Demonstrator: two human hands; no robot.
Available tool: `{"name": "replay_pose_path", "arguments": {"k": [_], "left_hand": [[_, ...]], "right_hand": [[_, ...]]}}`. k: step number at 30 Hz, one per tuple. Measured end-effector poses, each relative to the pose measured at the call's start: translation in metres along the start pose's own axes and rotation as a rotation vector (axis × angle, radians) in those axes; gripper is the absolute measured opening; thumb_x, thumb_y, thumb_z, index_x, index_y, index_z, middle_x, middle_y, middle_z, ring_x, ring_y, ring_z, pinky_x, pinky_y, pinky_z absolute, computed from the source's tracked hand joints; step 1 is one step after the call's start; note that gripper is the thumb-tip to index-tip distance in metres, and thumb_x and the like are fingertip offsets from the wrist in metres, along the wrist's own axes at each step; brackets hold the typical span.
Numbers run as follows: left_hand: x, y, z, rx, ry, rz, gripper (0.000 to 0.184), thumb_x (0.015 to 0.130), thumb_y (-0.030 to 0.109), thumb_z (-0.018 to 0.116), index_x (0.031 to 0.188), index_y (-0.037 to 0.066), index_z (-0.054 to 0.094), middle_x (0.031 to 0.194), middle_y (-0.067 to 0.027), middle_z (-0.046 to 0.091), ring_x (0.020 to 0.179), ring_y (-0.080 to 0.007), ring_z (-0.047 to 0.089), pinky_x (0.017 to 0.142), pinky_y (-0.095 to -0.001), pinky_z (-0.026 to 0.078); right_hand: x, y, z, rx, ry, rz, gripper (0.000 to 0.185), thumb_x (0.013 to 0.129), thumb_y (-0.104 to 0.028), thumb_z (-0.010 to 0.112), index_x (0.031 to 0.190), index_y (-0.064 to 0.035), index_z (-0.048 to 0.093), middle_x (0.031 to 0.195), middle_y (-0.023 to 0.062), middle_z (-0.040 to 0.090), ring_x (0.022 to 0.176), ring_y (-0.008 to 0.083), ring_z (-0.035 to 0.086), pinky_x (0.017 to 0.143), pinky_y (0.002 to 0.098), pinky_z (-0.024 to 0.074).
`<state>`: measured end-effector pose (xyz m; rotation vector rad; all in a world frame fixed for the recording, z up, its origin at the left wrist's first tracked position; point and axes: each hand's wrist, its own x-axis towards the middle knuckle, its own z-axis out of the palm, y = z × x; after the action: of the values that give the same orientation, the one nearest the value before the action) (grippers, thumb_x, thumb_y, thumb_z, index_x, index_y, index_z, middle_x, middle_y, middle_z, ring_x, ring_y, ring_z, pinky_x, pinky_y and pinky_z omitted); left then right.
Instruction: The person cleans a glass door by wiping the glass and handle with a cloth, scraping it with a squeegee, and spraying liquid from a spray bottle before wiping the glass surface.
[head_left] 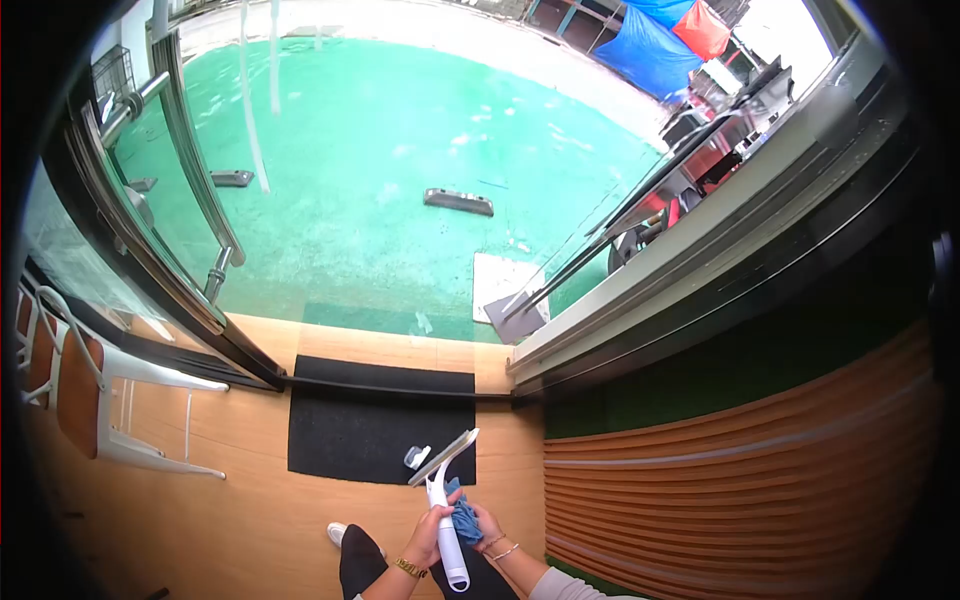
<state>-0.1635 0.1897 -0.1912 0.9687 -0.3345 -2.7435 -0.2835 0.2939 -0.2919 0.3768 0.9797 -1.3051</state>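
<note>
My left hand (427,534) is closed around the white handle of a squeegee (449,540), held tilted with its wide blade head pointing up and forward. Close beside it, my right hand (487,527) is closed on a crumpled blue cloth (464,521), which sits against the squeegee's handle. Beyond the blade, a small white and greyish object (416,457) shows over the black doormat (370,430); its kind is unclear.
A glass door (190,180) with a metal handle stands at left, near a white metal chair (85,390). Ridged brown panelling (740,470) runs along the right. Outside lie green ground (350,150), a parking stop (458,202) and a white slab (490,285).
</note>
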Motion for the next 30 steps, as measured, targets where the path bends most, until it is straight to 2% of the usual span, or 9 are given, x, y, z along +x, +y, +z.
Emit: {"name": "replay_pose_path", "arguments": {"k": [4,8,11,13,17,18,25,27,30], "left_hand": [[-0.04,0.046,0.074,0.14,0.013,0.092,0.056,0.082,0.018,0.044,0.136,0.003,0.039,0.136,-0.0075,0.045,0.119,-0.0159,0.046,0.101,-0.0399,0.038],[-0.089,0.092,0.117,0.172,-0.025,0.312,0.051,0.082,0.016,0.043,0.13,0.0,0.04,0.138,-0.0085,0.043,0.127,-0.0194,0.039,0.103,-0.0482,0.037],[-0.13,0.118,0.132,0.199,-0.018,0.52,0.049,0.082,0.018,0.044,0.128,0.002,0.043,0.134,-0.009,0.047,0.126,-0.0198,0.041,0.1,-0.0502,0.039],[-0.142,0.122,0.121,0.176,0.052,0.599,0.049,0.083,0.02,0.044,0.129,0.003,0.044,0.134,-0.008,0.047,0.125,-0.0195,0.042,0.1,-0.0521,0.038],[-0.158,0.109,0.12,0.038,0.223,0.629,0.042,0.083,0.019,0.047,0.122,0.004,0.052,0.117,-0.0097,0.057,0.113,-0.0208,0.053,0.092,-0.05,0.046],[-0.16,0.092,0.149,0.202,0.449,0.73,0.047,0.088,0.037,0.043,0.126,0.01,0.05,0.131,-0.01,0.049,0.126,-0.0285,0.042,0.102,-0.0545,0.035],[-0.155,0.067,0.181,0.021,0.446,0.661,0.049,0.086,0.024,0.04,0.13,0.003,0.045,0.131,-0.0106,0.05,0.126,-0.0283,0.043,0.105,-0.0577,0.03],[-0.141,0.065,0.182,0.01,0.387,0.659,0.05,0.085,0.024,0.041,0.13,0.002,0.044,0.131,-0.0116,0.05,0.126,-0.0293,0.043,0.105,-0.0575,0.03],[-0.129,0.064,0.209,0.087,0.29,0.674,0.051,0.084,0.023,0.042,0.13,0.0,0.043,0.133,-0.0129,0.049,0.126,-0.0302,0.043,0.106,-0.0573,0.029]], "right_hand": [[-0.047,-0.067,0.056,0.424,-0.384,-0.003,0.051,0.096,-0.043,0.031,0.118,-0.0029,0.054,0.106,0.0119,0.064,0.092,0.0259,0.063,0.078,0.0389,0.0531],[-0.104,-0.187,0.146,0.567,-0.541,-0.511,0.055,0.086,-0.048,0.056,0.118,-0.0033,0.054,0.112,0.0102,0.06,0.093,0.0243,0.057,0.072,0.0347,0.0479],[-0.125,-0.315,0.178,0.361,-0.249,-1.209,0.029,0.085,-0.012,0.061,0.112,-0.005,0.056,0.096,0.0056,0.063,0.078,0.0184,0.062,0.071,0.0305,0.0519],[-0.127,-0.375,0.213,0.234,0.32,-1.698,0.033,0.084,-0.005,0.06,0.116,-0.0006,0.053,0.095,0.0056,0.061,0.075,0.0151,0.06,0.07,0.0274,0.0496],[-0.08,-0.438,0.255,0.387,0.644,-1.866,0.06,0.089,-0.017,0.052,0.14,0.0035,0.03,0.141,0.0217,0.036,0.125,0.0308,0.042,0.103,0.038,0.033],[-0.097,-0.439,0.266,0.387,0.667,-1.803,0.06,0.09,-0.018,0.048,0.142,0.0035,0.026,0.144,0.0232,0.03,0.13,0.0337,0.036,0.107,0.0395,0.0284],[-0.313,-0.522,0.371,-0.463,0.663,-2.444,0.061,0.091,-0.016,0.052,0.144,-0.0026,0.024,0.149,0.0209,0.021,0.139,0.0361,0.015,0.113,0.0452,0.0121],[-0.313,-0.52,0.365,-0.483,0.663,-2.493,0.057,0.094,-0.019,0.049,0.143,-0.0018,0.025,0.148,0.02,0.025,0.139,0.0326,0.019,0.113,0.0407,0.0147],[-0.203,-0.489,0.283,-0.053,0.693,-2.173,0.061,0.096,-0.024,0.046,0.144,0.0003,0.019,0.147,0.0226,0.024,0.136,0.0327,0.026,0.11,0.0381,0.0216]]}}
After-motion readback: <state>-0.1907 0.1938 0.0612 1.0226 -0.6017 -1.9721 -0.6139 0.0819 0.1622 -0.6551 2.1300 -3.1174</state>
